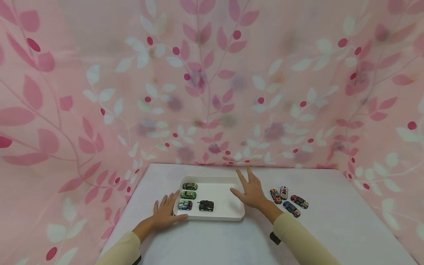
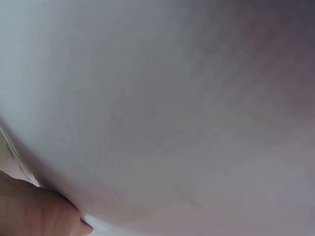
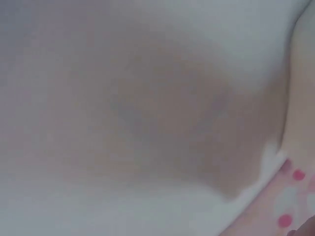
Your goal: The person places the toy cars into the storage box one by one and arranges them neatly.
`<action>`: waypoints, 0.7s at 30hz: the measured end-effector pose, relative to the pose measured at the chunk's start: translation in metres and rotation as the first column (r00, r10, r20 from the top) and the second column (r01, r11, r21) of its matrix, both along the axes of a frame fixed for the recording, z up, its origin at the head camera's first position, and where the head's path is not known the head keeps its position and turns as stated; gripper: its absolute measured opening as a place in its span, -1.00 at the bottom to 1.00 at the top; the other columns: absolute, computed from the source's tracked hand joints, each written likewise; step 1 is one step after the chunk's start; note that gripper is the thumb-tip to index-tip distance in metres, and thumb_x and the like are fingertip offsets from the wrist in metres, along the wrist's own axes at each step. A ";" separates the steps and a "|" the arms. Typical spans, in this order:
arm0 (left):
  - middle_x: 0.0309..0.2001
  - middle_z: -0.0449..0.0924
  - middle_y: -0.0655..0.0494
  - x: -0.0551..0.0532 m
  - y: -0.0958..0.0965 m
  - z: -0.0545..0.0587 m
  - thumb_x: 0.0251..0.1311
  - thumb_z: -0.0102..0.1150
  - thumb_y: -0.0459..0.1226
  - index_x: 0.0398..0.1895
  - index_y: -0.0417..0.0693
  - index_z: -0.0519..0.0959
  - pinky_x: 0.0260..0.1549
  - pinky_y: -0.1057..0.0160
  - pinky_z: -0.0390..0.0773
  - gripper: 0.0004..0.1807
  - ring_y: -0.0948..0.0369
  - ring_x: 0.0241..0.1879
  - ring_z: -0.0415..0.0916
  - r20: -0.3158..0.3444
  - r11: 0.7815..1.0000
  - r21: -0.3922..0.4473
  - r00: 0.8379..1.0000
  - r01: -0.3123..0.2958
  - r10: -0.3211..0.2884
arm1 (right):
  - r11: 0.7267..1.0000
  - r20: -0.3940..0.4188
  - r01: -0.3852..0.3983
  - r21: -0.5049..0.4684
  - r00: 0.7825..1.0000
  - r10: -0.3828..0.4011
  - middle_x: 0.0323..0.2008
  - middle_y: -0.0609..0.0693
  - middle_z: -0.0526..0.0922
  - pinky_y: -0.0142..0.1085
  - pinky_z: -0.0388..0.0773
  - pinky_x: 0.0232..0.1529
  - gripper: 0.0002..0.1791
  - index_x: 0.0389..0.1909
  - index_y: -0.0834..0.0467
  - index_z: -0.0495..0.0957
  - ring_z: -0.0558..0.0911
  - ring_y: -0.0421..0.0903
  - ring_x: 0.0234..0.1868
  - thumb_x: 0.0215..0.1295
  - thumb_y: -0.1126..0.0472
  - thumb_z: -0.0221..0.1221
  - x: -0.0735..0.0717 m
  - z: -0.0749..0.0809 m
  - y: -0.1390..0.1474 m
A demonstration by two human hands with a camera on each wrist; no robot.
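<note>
A: Hands first. What are we logging?

B: The left hand (image 1: 163, 214) is resting at the left end of the white tray (image 1: 215, 218), fingers spread and nearly straight, thumb lying along the near corner, gripping nothing. The right hand (image 1: 252, 192) is reaching over the tray's right rim, fingers fanned wide, also holding nothing. Whether it's touching the rim, we can't tell.

A: Wrist views?

B: Barely helping us. The left one is showing blurred pale surface plus a cut-off bit of hand, low in the corner; the right one is catching shadow and a pale edge we can't identify.

A: Inside the tray?

B: Four toys. A yellowish dark car (image 1: 190, 186), a green car (image 1: 188, 195) and a white-and-blue car (image 1: 185, 205) are forming a column along the left end; a black vehicle (image 1: 206, 205) is sitting right of the nearest one, something thin poking out leftward.

A: Outside?

B: Beyond the right hand, a red-and-orange car (image 1: 275, 196), white car (image 1: 283, 193), dark red car (image 1: 299, 201) and blue car (image 1: 291, 208) are lying loosely grouped.

A: Writing?

B: We're seeing printed patterns, too small for reading.

A: Setting?

B: Cream sleeves (image 1: 303, 239) are running off the bottom edge, a dark object (image 1: 275, 238) half hiding under the right wrist. A white tabletop (image 1: 212, 244) is carrying everything, near edge cut off; pink leaf-print fabric (image 1: 212, 92) is hanging behind and at both sides.
</note>
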State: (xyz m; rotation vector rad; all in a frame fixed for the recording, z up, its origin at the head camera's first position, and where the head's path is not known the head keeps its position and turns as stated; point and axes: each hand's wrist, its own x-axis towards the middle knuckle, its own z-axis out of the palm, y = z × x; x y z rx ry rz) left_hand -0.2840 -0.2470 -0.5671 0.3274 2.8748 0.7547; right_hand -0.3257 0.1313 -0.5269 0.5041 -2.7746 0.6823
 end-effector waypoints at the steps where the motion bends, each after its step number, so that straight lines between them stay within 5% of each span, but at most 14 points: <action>1: 0.54 -0.03 -0.29 0.001 -0.001 0.000 0.00 0.19 0.39 0.60 0.12 -0.11 0.31 -0.48 -0.37 0.20 -0.36 0.51 -0.20 -0.012 1.000 0.008 1.000 0.001 0.000 | 1.000 0.006 0.012 0.010 1.000 -0.012 0.54 0.35 -0.19 0.38 0.01 0.35 -0.08 0.56 0.00 0.04 0.10 0.46 0.45 0.29 -0.28 0.11 0.000 -0.002 0.006; 10: 0.53 -0.03 -0.31 -0.002 -0.011 -0.005 -0.01 0.15 0.44 0.60 0.18 -0.15 0.30 -0.48 -0.40 0.21 -0.36 0.50 -0.20 -0.039 1.000 0.002 0.999 -0.003 0.003 | 0.988 0.029 0.108 0.111 0.993 -0.112 0.55 0.35 -0.26 0.43 0.00 0.30 -0.08 0.56 -0.02 0.04 0.12 0.53 0.40 0.31 -0.38 0.03 0.004 -0.012 0.076; 21: 0.56 -0.10 -0.28 -0.004 -0.005 -0.003 0.00 0.13 0.45 0.61 0.18 -0.20 0.31 -0.47 -0.40 0.23 -0.33 0.52 -0.25 0.011 1.000 -0.014 1.000 0.016 -0.016 | 0.952 0.087 0.287 0.104 0.951 -0.296 0.53 0.38 -0.48 0.45 -0.18 0.29 -0.12 0.59 0.05 -0.20 -0.07 0.60 0.40 0.46 -0.32 -0.18 0.010 0.018 0.188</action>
